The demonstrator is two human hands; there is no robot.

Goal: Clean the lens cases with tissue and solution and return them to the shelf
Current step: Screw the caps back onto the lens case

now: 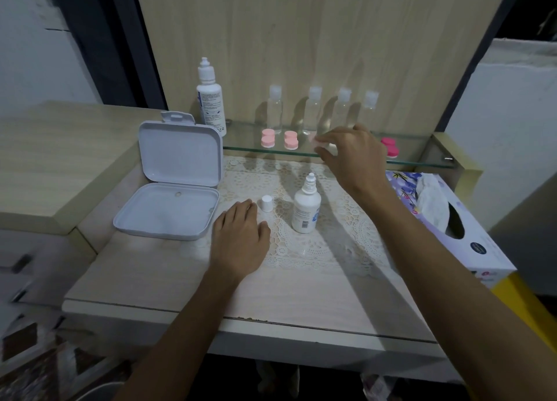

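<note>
Shelf: glass shelf [422, 152] across the upper middle of the frame, against a wood panel [301, 38].
Lens cases: two light pink lens cases [268, 138] [291, 140] side by side on the shelf left of centre; a darker pink case [389, 147] on the shelf toward the right; a pale pink case [316, 140] at the right hand's fingertips, at the front of the shelf.
Right hand: right hand [352, 153] reaches over the shelf edge, fingers curled around the pale pink case; blur hides how firm the pinch is.
Left hand: left hand [241, 234] lies flat on the table [150, 280] at centre, fingers straight, holding nothing.
Solution: small white bottle [306, 209] upright on the lace mat [331, 244], uncapped; its cap [267, 203] stands just left, near the left fingertips. A taller bottle [211, 99] stands at the shelf's left end.
Tissue: tissue box [452, 219] at the right edge, a sheet sticking up.
Other: open white plastic box [171, 189] at left; four clear bottles [275, 108] along the back of the shelf.
</note>
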